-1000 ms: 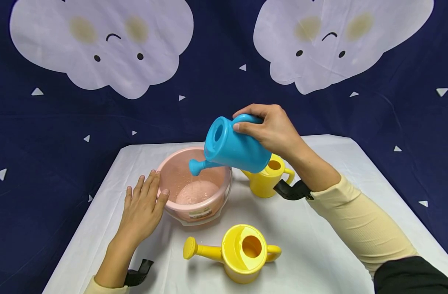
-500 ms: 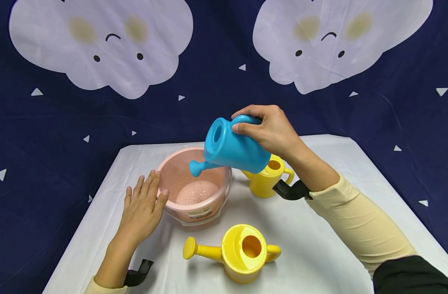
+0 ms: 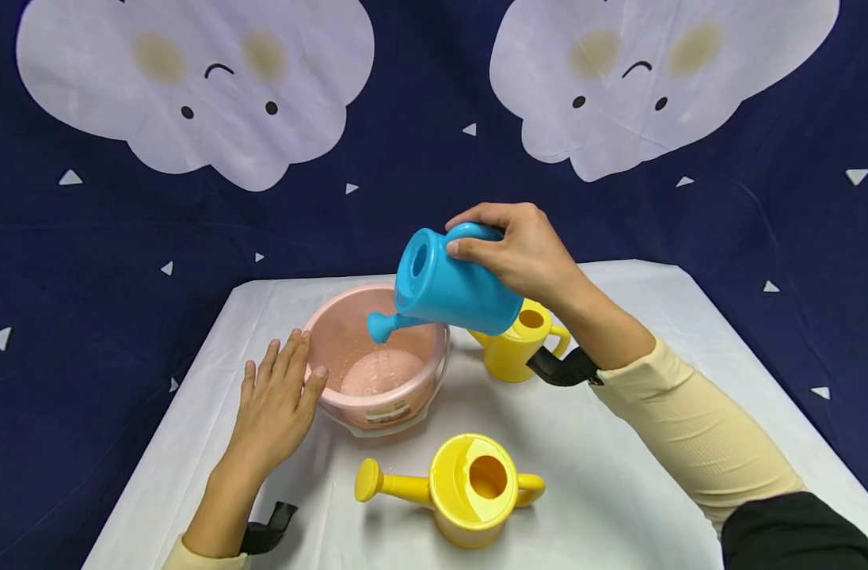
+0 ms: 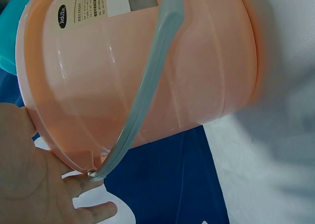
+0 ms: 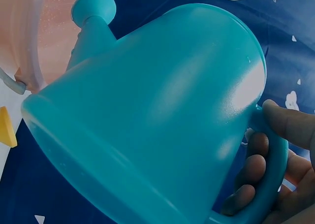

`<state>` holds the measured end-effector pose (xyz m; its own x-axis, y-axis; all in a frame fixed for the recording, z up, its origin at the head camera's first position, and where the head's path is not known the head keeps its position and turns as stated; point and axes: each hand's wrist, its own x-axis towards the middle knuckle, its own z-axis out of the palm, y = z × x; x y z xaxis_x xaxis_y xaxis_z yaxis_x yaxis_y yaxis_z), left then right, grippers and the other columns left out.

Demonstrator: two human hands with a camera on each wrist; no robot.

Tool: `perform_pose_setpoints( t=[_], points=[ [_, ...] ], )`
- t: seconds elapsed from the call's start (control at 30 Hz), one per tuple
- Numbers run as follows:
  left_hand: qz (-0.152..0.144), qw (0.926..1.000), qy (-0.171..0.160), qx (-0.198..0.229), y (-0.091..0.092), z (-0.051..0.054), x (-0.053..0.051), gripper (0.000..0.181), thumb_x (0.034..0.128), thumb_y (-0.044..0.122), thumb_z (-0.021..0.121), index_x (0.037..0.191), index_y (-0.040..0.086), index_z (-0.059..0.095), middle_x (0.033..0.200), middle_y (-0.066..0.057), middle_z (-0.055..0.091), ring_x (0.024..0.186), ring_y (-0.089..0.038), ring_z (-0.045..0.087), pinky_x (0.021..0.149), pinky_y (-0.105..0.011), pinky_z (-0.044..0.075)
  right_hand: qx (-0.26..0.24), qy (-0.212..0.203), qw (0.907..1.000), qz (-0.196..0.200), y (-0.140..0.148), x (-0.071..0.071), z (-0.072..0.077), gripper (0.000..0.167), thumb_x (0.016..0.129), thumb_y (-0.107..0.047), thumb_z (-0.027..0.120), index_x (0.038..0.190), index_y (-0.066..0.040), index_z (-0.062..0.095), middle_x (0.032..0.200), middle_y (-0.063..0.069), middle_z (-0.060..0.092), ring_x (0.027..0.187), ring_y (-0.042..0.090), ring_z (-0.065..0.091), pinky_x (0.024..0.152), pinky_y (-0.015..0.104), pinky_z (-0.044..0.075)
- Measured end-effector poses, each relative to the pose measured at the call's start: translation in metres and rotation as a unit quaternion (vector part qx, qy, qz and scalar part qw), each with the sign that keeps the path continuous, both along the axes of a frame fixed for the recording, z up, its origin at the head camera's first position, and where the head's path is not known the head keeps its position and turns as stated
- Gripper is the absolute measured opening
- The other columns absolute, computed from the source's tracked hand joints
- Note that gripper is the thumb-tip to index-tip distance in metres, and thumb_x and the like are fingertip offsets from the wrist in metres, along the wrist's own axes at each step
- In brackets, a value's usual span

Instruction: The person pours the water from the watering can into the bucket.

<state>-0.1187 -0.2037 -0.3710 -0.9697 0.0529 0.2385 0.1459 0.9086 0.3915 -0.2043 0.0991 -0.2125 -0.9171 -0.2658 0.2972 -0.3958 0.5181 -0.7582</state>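
Gripped by its handle in the right hand [image 3: 530,245], fingers curled round, the blue watering can [image 3: 455,285] is held tilted, its rose [image 3: 381,326] pointed down over the inside of the pink bucket [image 3: 332,336]. Left hand [image 3: 273,416] laid against the bucket's rim, fingers straight.

Table covered with white cloth [image 3: 619,475]; backed by a dark blue backdrop [image 3: 434,158] printed with upside-down cloud faces and white triangles. Bucket stood upright, grey bail handle [image 4: 142,96] hung down its side.

Front yellow watering can [image 3: 457,495] stood upright near the bucket, spout turned to the person's left. Rear yellow watering can [image 3: 512,356] placed beside the bucket, its spout partly covered by the blue can. Black bracket [image 3: 565,370] worn at the right wrist.

Bucket's label [image 4: 98,7] cut off in the left wrist view, small print not readable. Droplets seen inside the bucket; water level not made out. Black sleeve [image 3: 797,530] cut off at the lower edge.
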Motion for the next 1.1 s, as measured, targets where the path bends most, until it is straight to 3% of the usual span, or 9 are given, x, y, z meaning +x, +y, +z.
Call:
perform_pose_setpoints(
  t=[1.1],
  points=[
    [0.0,1.0,0.008,0.001,0.0,0.0001,0.0008,0.061,0.1014,0.047,0.027,0.152,0.014,0.019,0.158,-0.012,0.02,0.147,-0.039,0.01,0.113,-0.065,0.0,0.027,0.02,0.9994,0.004,-0.0043,0.0011,0.0008,0.025,0.083,-0.024,0.073,0.107,-0.019,0.071,0.103,0.001,0.071,0.094,0.016,0.064,0.087,0.035,0.053]
  ],
)
